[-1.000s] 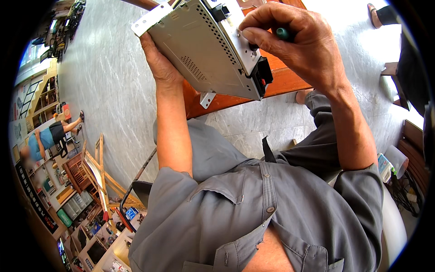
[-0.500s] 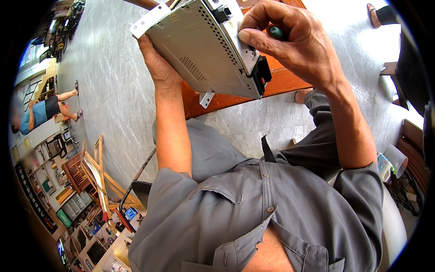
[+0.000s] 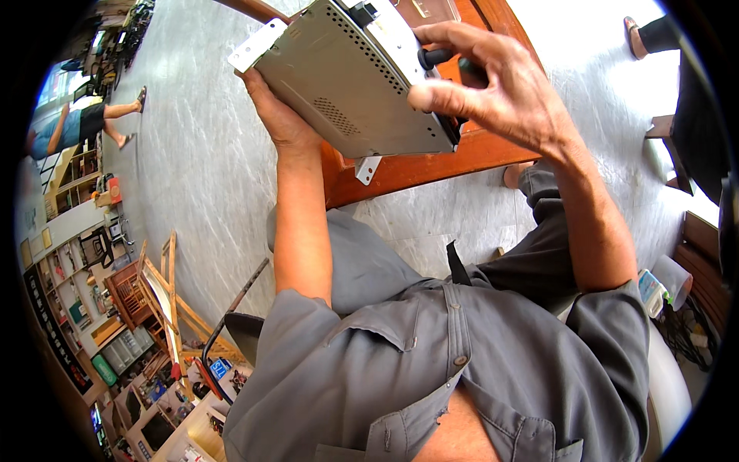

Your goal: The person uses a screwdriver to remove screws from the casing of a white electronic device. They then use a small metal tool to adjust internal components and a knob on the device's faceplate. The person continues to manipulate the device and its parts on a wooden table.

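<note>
We cup the metal box (image 3: pixel 346 77) steady underneath with our left hand (image 3: pixel 281 123) while our right hand (image 3: pixel 500 85) pinches the dark-handled screwdriver (image 3: pixel 435 58), kept square.

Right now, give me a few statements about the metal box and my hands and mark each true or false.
1. The left hand supports the grey metal box from below. True.
2. The right hand holds a hammer. False: it grips a dark-handled tool at the box's end.
3. The box lies flat on the wooden table. False: it is held tilted above it.
4. The box casing has rows of small vent holes. True.
5. The person wears a red shirt. False: the shirt is grey.
</note>
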### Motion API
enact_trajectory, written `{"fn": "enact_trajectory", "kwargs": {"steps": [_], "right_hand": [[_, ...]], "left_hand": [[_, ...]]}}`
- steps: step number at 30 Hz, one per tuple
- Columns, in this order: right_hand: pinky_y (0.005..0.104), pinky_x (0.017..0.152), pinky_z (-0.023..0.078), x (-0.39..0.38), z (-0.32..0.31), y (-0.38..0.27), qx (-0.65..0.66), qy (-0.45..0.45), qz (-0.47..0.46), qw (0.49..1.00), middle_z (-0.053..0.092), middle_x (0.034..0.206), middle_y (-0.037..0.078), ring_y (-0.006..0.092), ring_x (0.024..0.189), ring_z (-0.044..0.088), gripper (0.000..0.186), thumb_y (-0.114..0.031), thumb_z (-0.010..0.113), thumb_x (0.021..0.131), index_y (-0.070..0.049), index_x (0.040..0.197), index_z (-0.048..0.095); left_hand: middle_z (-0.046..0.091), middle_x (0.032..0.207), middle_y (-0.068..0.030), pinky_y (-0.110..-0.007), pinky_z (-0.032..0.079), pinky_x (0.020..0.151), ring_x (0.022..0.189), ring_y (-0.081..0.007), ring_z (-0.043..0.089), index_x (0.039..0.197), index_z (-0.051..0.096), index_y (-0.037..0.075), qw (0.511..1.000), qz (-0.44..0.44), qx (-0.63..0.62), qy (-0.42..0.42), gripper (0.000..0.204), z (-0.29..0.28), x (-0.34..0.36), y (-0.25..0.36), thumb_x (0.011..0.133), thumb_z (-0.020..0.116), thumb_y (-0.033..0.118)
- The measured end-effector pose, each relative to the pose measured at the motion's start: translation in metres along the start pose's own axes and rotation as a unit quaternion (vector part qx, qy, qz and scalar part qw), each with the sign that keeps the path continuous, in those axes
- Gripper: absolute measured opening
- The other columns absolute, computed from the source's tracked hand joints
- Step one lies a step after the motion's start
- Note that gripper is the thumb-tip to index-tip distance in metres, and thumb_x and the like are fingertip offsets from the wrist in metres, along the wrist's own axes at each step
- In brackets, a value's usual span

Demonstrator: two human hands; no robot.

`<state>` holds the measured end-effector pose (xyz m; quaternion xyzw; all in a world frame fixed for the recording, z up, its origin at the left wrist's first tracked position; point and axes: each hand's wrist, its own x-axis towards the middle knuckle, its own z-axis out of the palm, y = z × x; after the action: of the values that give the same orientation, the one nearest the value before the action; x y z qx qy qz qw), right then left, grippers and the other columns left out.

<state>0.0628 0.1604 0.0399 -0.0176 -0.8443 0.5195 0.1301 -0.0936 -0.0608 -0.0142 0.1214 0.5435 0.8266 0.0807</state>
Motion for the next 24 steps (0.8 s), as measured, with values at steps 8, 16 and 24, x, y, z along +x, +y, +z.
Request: {"fn": "enact_trajectory", "kwargs": {"steps": [8,16,24], "right_hand": [[0.0395,0.083,0.062,0.005,0.018,0.013,-0.08,0.02,0.004,0.997,0.074,0.099,0.019,0.0297,0.089,0.075,0.068,-0.047,0.09,0.075,0.001,0.116,0.065],[0.0413,0.097,0.061,0.006,0.02,0.023,-0.101,0.019,-0.005,0.995,0.074,0.113,0.017,0.0297,0.103,0.075,0.061,-0.036,0.089,0.081,-0.005,0.125,0.061],[0.0375,0.097,0.06,0.009,0.009,0.006,-0.146,0.028,-0.043,0.988,0.075,0.109,0.013,0.0267,0.098,0.075,0.062,-0.03,0.092,0.074,-0.005,0.124,0.063]], "left_hand": [[0.056,0.139,-0.01,-0.038,0.043,0.112,0.132,-0.0209,0.052,0.146,0.049,0.006,0.998,-0.002,0.024,-0.056,0.088,-0.001,-0.007,-0.002,0.098,0.037,0.079],[0.055,0.14,-0.0105,-0.04,0.042,0.115,0.134,-0.0208,0.051,0.145,0.049,0.003,0.995,-0.001,0.055,-0.085,0.094,-0.005,-0.002,0.008,0.093,0.045,0.081],[0.058,0.139,-0.0093,-0.041,0.042,0.116,0.135,-0.02,0.052,0.147,0.044,0.008,0.987,0.012,0.054,-0.151,0.104,-0.016,-0.002,0.015,0.082,0.055,0.088]]}}
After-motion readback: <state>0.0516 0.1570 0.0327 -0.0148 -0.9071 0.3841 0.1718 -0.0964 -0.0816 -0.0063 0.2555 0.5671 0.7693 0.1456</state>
